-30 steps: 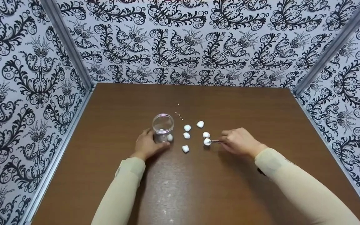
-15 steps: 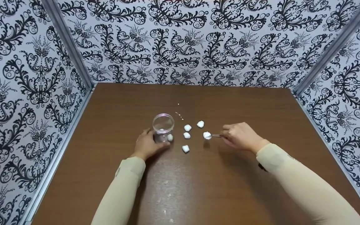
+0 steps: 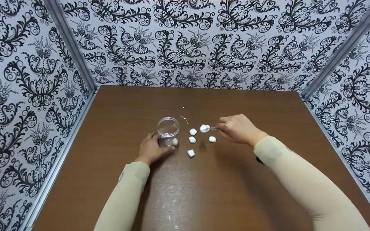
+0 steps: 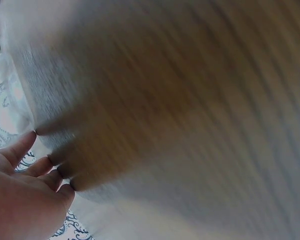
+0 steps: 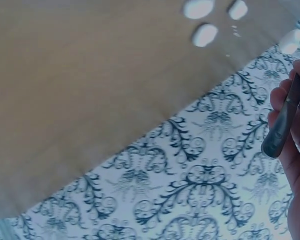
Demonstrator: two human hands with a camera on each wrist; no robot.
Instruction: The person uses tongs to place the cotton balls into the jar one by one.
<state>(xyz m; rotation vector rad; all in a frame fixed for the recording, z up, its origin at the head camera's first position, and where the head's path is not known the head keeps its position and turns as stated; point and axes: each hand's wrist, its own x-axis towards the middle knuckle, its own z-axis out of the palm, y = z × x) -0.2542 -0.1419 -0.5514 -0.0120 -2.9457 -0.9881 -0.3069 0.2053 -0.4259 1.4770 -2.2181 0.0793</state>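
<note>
No readable text, label, brand, number or sign is appearing in the head view or in either wrist view; a faint mark near the cuff of the right sleeve (image 3: pixel 310 186) is proving too small to make out
</note>
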